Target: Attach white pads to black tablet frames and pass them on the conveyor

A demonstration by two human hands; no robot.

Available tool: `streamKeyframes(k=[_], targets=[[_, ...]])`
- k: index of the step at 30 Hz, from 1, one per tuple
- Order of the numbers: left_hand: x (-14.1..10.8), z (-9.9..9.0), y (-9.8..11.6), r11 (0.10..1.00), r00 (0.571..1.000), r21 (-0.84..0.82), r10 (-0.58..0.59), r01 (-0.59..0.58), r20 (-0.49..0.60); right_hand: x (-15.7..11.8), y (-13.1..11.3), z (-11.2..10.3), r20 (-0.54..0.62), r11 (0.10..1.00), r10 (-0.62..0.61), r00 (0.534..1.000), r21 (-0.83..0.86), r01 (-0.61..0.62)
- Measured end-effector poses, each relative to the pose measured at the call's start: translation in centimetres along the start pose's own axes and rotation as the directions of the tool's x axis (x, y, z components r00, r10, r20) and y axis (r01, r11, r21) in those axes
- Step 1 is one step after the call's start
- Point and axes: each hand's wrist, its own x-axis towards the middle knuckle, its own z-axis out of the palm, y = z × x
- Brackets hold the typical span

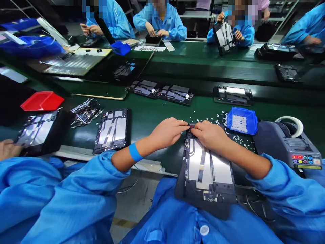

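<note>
An opened tablet [196, 162], its battery and circuit parts bare, lies before me with its near end over the table edge. My left hand [170, 132], with a blue band on the wrist, reaches to the tablet's far left corner. Its fingers are stretched out, the tips at a small dark reddish part [191, 126], the thumb apart. Bent over the same corner, my right hand [210, 134] has its fingers closed; whatever lies between the tips is hidden.
On the right stand a blue bin [254, 122] of small white pieces and a tape dispenser [286, 142]. Leftward are another open tablet [111, 130], a heap of thin strips [86, 112] and a red bin [42, 101]. A neighbour's hand [10, 149] touches stacked tablets. Co-workers sit opposite.
</note>
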Motion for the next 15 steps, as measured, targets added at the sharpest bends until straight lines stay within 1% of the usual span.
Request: streamKeyframes(k=[1, 2, 3, 4, 5, 6, 7, 8, 9, 10, 11, 12, 13, 14, 15], targets=[[0.0, 0.1, 0.0, 1.000, 1.000, 0.028, -0.001, 0.000, 0.017, -0.1, 0.1, -0.5, -0.029, 0.998, 0.000, 1.000, 0.056, 0.002], [-0.1, 0.3, 0.0, 0.999, 0.999, 0.050, -0.003, 0.001, 0.037, -0.6, 0.2, -1.3, -0.092, 0.992, 0.023, 0.996, 0.123, -0.012], [-0.1, 0.4, 0.0, 0.998, 0.998, 0.061, -0.005, 0.002, 0.055, -1.5, 0.2, -2.2, -0.177, 0.981, 0.077, 0.981, 0.191, -0.043], [-0.1, 0.5, 0.0, 0.998, 0.997, 0.059, -0.007, 0.002, 0.071, -3.0, 0.3, -3.2, -0.267, 0.963, 0.162, 0.950, 0.252, -0.094], [-0.1, 0.6, 0.1, 0.999, 0.996, 0.045, -0.008, 0.004, 0.084, -5.0, 0.4, -4.3, -0.341, 0.937, 0.272, 0.900, 0.307, -0.167], [-0.1, 0.5, 0.2, 1.000, 0.996, 0.017, -0.014, 0.012, 0.093, -7.5, 0.5, -5.3, -0.394, 0.896, 0.400, 0.828, 0.358, -0.263], [0.0, 0.4, 0.4, 0.999, 0.995, -0.022, -0.032, 0.035, 0.091, -10.3, 0.8, -6.1, -0.421, 0.840, 0.522, 0.742, 0.403, -0.362], [0.1, 0.3, 0.6, 0.994, 0.994, -0.071, -0.073, 0.078, 0.077, -13.4, 1.1, -6.8, -0.446, 0.766, 0.638, 0.628, 0.454, -0.455], [0.2, 0.1, 0.9, 0.981, 0.989, -0.129, -0.135, 0.142, 0.065, -16.4, 1.4, -7.2, -0.479, 0.677, 0.736, 0.478, 0.520, -0.522], [0.3, 0.0, 1.0, 0.954, 0.973, -0.194, -0.222, 0.229, 0.055, -19.3, 1.9, -7.4, -0.492, 0.577, 0.812, 0.313, 0.599, -0.555], [0.5, 0.0, 1.1, 0.908, 0.944, -0.260, -0.324, 0.328, 0.062, -22.1, 2.4, -7.5, -0.466, 0.460, 0.873, 0.142, 0.694, -0.554], [0.7, 0.2, 1.0, 0.849, 0.907, -0.324, -0.407, 0.419, 0.105, -24.5, 3.0, -7.3, -0.390, 0.330, 0.921, -0.002, 0.782, -0.528], [1.0, 0.4, 0.9, 0.795, 0.877, -0.373, -0.452, 0.478, 0.162, -26.7, 3.6, -6.9, -0.285, 0.192, 0.950, -0.126, 0.853, -0.486], [1.4, 0.8, 0.7, 0.760, 0.857, -0.396, -0.469, 0.515, 0.213, -28.4, 4.2, -6.4, -0.163, 0.054, 0.963, -0.216, 0.898, -0.437], [1.7, 1.1, 0.4, 0.741, 0.844, -0.405, -0.477, 0.536, 0.244, -29.8, 4.8, -5.7, -0.074, -0.039, 0.963, -0.258, 0.913, -0.407]])
